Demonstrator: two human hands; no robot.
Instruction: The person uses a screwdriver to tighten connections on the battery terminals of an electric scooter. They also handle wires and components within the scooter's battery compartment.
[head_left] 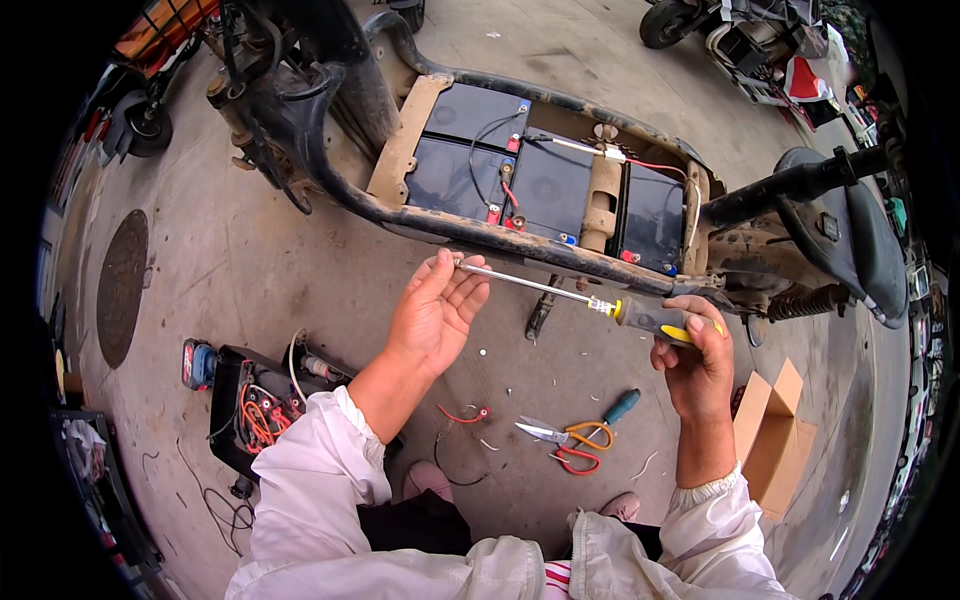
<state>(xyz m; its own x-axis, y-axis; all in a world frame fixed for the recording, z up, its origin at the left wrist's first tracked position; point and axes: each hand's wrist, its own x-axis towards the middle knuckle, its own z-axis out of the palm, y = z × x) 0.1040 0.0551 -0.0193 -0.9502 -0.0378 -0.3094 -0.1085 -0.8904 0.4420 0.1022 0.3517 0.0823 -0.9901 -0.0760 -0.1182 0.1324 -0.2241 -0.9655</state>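
Note:
My right hand [695,345] is wrapped round the grey and yellow handle of a screwdriver [545,288], held nearly level. Its long steel shaft points left to my left hand [435,315]. There, thumb and forefinger pinch at the tip, the other fingers loosely curled; whether a small screw sits in the pinch is too small to tell. Just beyond the tool lies the open frame [400,217] of an electric scooter. In its tray sit several black batteries [550,180], joined by short black and red wires, with red and blue terminals.
Scissors [570,435] with orange handles, a teal-handled tool [622,405] and a short red wire [462,417] lie on the ground. A black case [232,400] of wires and tools stands left, an open cardboard box [775,440] right. Other scooters [770,55] stand farther off.

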